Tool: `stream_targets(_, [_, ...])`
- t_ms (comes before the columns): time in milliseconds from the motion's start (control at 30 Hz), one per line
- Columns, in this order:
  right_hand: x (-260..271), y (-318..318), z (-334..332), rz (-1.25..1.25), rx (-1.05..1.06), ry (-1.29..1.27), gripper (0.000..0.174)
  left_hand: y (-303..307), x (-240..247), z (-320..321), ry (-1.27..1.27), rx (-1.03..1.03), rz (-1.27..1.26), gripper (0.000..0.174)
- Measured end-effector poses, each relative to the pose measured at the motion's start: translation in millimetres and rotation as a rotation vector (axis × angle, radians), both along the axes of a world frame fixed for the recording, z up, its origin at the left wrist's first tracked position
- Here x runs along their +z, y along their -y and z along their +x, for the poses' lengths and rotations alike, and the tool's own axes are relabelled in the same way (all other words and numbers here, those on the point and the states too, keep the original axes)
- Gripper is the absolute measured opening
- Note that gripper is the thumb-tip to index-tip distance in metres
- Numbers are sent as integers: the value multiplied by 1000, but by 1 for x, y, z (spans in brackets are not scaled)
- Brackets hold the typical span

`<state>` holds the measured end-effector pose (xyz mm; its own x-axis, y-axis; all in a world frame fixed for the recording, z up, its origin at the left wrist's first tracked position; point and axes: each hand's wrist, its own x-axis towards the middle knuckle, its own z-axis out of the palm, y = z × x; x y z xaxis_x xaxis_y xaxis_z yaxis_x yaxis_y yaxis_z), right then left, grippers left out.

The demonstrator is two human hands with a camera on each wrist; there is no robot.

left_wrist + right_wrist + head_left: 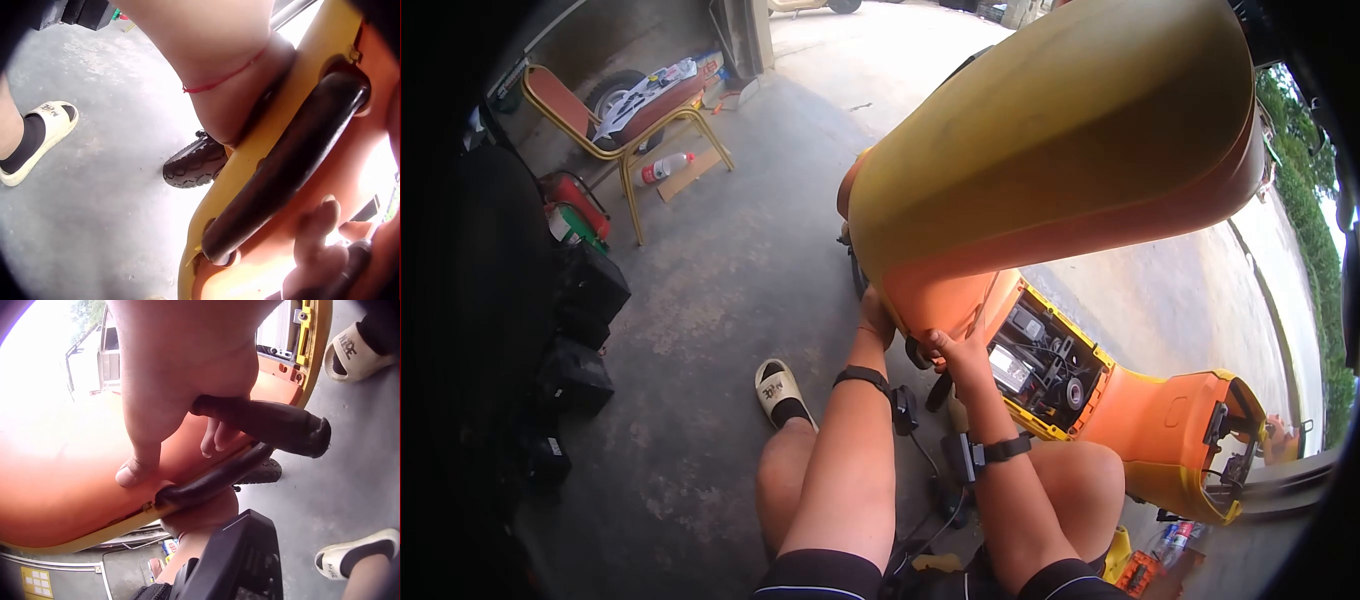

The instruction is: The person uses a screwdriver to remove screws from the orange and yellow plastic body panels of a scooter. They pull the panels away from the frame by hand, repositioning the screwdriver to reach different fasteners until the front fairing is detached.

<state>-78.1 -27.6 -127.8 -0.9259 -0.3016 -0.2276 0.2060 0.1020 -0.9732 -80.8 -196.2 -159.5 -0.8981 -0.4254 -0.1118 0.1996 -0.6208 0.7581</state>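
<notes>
My right hand (pixel 965 360) is at the lower edge of a large orange and yellow body shell (pixel 1040 160). It grips a dark handle (pixel 275 425), possibly a tool's, whose far end is hidden. The right thumb (pixel 128 474) extends against the orange panel. A curved black grab bar (pixel 287 169) is fixed along the shell's edge, close to both hands. Behind that edge reaches my left hand (pixel 875 315), a red string (pixel 219 84) round its wrist; its fingers are hidden by the shell in the left wrist view.
An open compartment (pixel 1045 360) with metal and black parts lies right of my hands, joined to an orange body section (pixel 1160 410). A treaded tyre (pixel 195 164) stands below the shell. At left are a chair (pixel 640 120), a bottle (pixel 662 168) and black boxes (pixel 575 375).
</notes>
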Motion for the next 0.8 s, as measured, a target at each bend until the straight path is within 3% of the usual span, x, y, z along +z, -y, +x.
stream_targets(100, [4, 2, 2, -86, 5, 11, 130, 0, -6, 0, -92, -70, -1, 45])
stream_targets(300, [10, 8, 3, -264, 58, -3, 113, -7, 7, 7, 61, -43, -165, 39])
stream_targets(367, [9, 8, 3, -288, 62, 15, 109, -4, -1, 1, 41, -28, 260, 42])
stream_targets(467, [4, 10, 2, -308, 62, -67, 109, -6, -3, 3, 25, -20, 178, 46])
stream_targets(600, [17, 9, 5, -374, 129, 54, 110, -4, -22, 0, 57, 0, 201, 44])
stream_targets(700, [-6, 6, 0, -333, 105, -3, 112, -2, -26, -3, 56, -16, 107, 41])
stream_targets(733, [-23, 6, -4, -274, 59, -51, 114, -5, -17, 1, 120, 21, -106, 40])
stream_targets(767, [9, 21, 4, -203, -16, -250, 122, -7, -13, 3, 185, 61, -320, 39])
stream_targets(800, [6, 18, 4, -195, -11, -254, 122, -6, -19, 1, 181, 65, -310, 39])
